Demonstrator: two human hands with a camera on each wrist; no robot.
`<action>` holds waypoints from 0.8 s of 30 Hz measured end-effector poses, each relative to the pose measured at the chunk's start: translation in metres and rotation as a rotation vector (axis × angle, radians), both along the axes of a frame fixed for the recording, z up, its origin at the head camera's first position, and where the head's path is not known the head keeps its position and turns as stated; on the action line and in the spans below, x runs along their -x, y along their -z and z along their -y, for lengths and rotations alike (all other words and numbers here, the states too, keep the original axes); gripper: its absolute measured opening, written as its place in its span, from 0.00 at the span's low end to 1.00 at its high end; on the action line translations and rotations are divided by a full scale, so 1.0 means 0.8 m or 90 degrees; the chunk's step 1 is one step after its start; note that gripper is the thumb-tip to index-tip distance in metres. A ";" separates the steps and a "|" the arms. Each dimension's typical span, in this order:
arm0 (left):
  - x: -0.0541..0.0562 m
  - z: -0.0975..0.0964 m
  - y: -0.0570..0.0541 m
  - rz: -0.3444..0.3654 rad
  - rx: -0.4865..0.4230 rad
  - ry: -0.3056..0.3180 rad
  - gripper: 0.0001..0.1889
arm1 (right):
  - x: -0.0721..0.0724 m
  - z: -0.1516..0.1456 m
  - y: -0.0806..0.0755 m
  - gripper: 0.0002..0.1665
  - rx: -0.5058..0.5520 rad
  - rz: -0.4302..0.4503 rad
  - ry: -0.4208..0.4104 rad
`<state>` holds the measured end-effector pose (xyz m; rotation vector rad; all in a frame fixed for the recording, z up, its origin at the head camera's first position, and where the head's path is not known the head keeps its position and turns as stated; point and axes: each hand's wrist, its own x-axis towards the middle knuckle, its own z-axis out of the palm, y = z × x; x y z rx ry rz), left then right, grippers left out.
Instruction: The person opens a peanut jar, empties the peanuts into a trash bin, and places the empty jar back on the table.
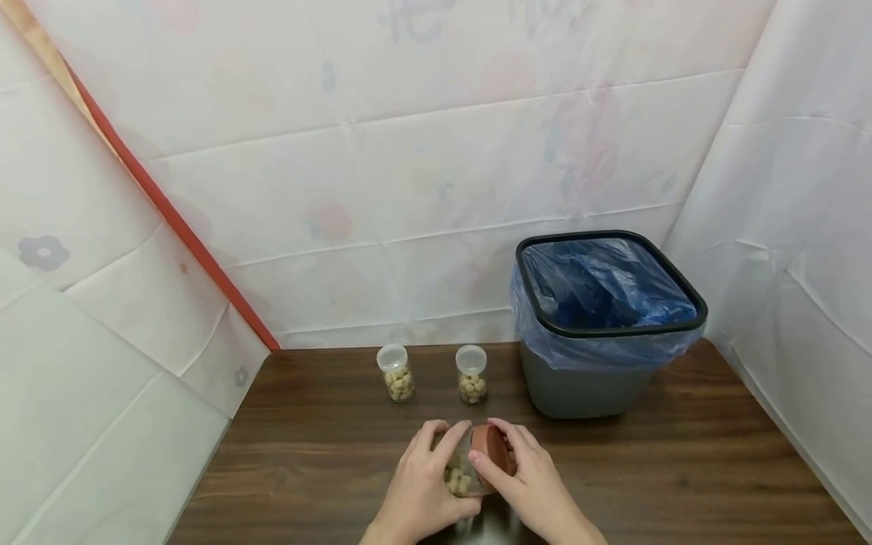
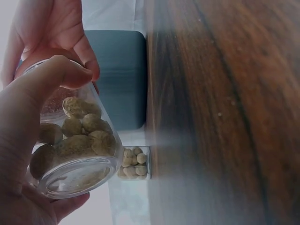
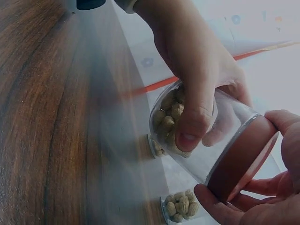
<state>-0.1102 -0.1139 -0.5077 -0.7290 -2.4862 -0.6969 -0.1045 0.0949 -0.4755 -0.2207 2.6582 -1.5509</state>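
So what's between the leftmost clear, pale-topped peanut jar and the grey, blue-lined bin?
The second clear, pale-topped peanut jar, standing on the dark brown wooden table; head view.

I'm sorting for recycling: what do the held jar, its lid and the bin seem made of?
Jar: glass or clear plastic, glossy; it is see-through with bright reflections.
Lid: probably plastic, smooth; its even, opaque reddish-brown look leaves that open.
Bin: likely plastic, matte; smooth grey sides with little shine.
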 end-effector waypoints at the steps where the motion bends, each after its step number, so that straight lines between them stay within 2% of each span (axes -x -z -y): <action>1: 0.000 0.001 0.000 0.001 0.002 0.000 0.53 | 0.001 0.000 -0.001 0.40 0.001 0.001 -0.004; 8: 0.001 0.003 -0.002 -0.003 0.009 0.007 0.54 | 0.003 -0.002 -0.002 0.42 0.005 -0.009 -0.015; 17: 0.001 0.003 -0.004 -0.024 0.018 0.017 0.53 | 0.002 -0.005 -0.001 0.40 0.005 -0.022 -0.019; 24: 0.000 0.002 -0.006 -0.005 -0.010 0.031 0.53 | 0.004 -0.013 0.004 0.41 -0.001 -0.078 -0.084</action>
